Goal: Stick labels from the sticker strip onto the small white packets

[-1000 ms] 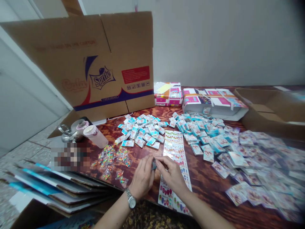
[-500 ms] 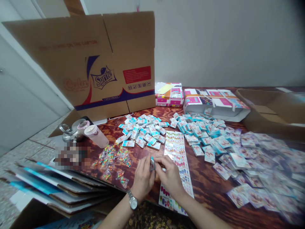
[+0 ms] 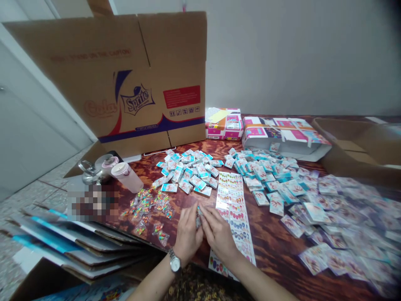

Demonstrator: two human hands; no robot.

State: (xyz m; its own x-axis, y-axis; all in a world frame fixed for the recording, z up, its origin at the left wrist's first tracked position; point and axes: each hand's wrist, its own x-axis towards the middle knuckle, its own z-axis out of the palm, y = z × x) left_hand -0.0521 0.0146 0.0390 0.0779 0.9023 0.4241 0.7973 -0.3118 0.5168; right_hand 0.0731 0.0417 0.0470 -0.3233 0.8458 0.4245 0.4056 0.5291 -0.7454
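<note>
My left hand (image 3: 188, 236) and my right hand (image 3: 218, 234) meet low at the table's near edge, pinching a small teal-and-white packet (image 3: 198, 219) between their fingers. The fingers hide most of it. A long printed sticker sheet (image 3: 233, 217) lies just right of my right hand. A heap of teal-and-white packets (image 3: 186, 175) sits ahead of my hands, and small clear bags of colourful pieces (image 3: 147, 207) lie to their left. A silver wristwatch (image 3: 175, 262) circles my left wrist.
More packets spread across the varnished wooden table (image 3: 269, 238) to the right. A cardboard Sprite carton (image 3: 125, 83) stands behind it, beside wrapped bundles (image 3: 283, 134). An open cardboard box (image 3: 354, 150) sits far right, a plastic cup (image 3: 127, 177) left, and flattened cardboard sheets (image 3: 72, 246) lower left.
My hands have come closer together, and my right hand's fingers now lie flatter over the packet. The scene has shifted slightly in the view as my head moved.
</note>
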